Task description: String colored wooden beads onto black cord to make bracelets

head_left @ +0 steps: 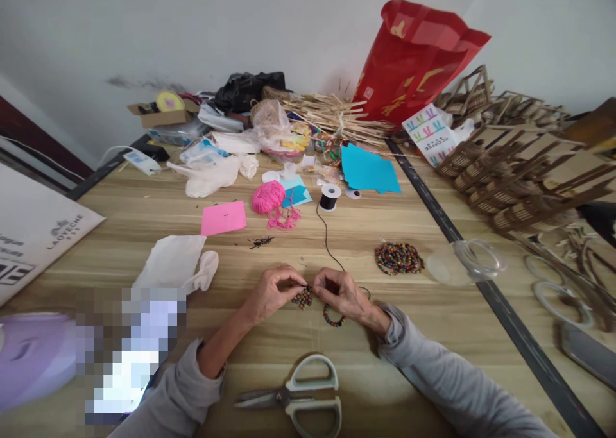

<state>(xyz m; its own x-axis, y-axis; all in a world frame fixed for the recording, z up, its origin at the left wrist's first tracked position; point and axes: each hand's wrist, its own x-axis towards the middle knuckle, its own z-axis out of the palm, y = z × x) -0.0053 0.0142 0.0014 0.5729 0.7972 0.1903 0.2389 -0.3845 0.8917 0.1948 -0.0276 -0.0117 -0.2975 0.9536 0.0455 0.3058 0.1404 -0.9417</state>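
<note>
Pale wooden planks make up the table point(144, 213), crowded at its far edge and barer near the person. Nearest, at about six o'clock, lie grey-handled scissors point(301, 396), blades shut and pointing to nine o'clock. Just beyond them the two hands meet over the middle of the table: the left hand point(272, 294) pinches a small beaded cluster point(302, 297) between thumb and fingertips, and the right hand point(341, 294), fingers curled narrow, appears to nip the black cord point(327, 239) right beside that cluster; a short beaded loop point(333, 319) hangs from the work at about five o'clock of it. The piece looks light, limp and loose-jointed, with small smooth beads likely to slip, so the surest hold seems to be on the cord close to the last bead. At two o'clock of the hands sits a pile of mixed beads point(398, 258), with a clear lid point(474, 260) farther toward three. The cord runs away toward twelve o'clock to a black spool point(330, 197); pink yarn point(269, 197) lies at eleven, a pink paper point(224, 218) toward ten, and a red bag point(414, 56) stands against the wall.
</note>
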